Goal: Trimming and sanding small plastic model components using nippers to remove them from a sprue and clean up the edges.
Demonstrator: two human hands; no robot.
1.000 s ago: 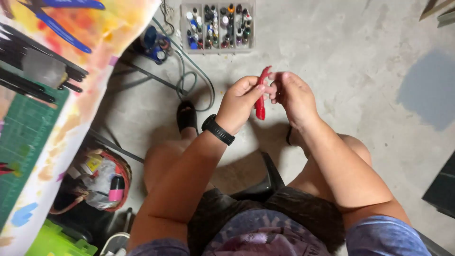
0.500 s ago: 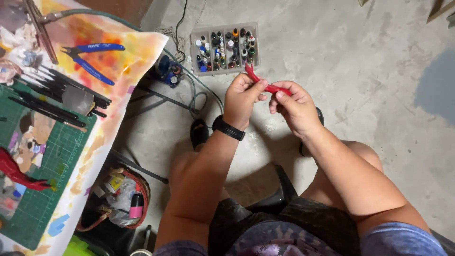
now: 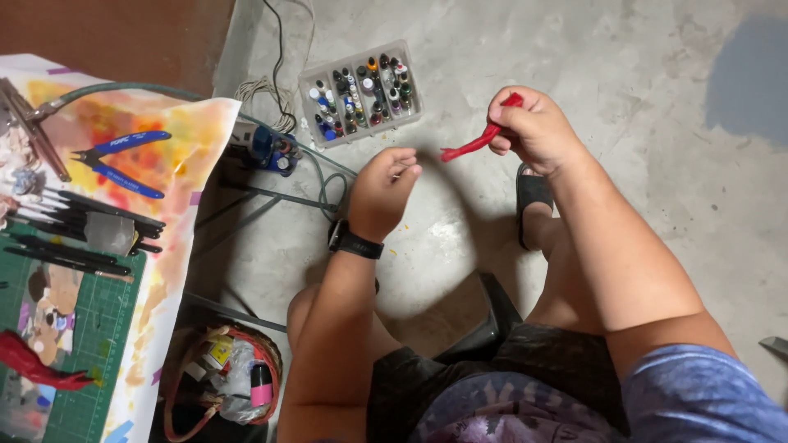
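Observation:
My right hand (image 3: 533, 130) is shut on a thin red curved piece (image 3: 472, 146), holding it out over the concrete floor. My left hand (image 3: 386, 190), with a black watch on its wrist, hangs just left of the red piece's tip with its fingers curled and nothing in them. The two hands are apart. I am seated, with my knees and a black sandal (image 3: 533, 197) below the hands.
A clear box of small paint bottles (image 3: 361, 92) lies on the floor ahead. At left, a table with a paint-stained cover (image 3: 189, 164) carries blue pliers (image 3: 119, 160), black brushes (image 3: 82, 221), a green cutting mat (image 3: 98, 328) and another red piece (image 3: 37, 365). A basket (image 3: 226, 381) sits underneath.
My left hand has let go of the red piece and dropped away to the left. My right hand keeps the piece. The view has swung left, showing more of the table.

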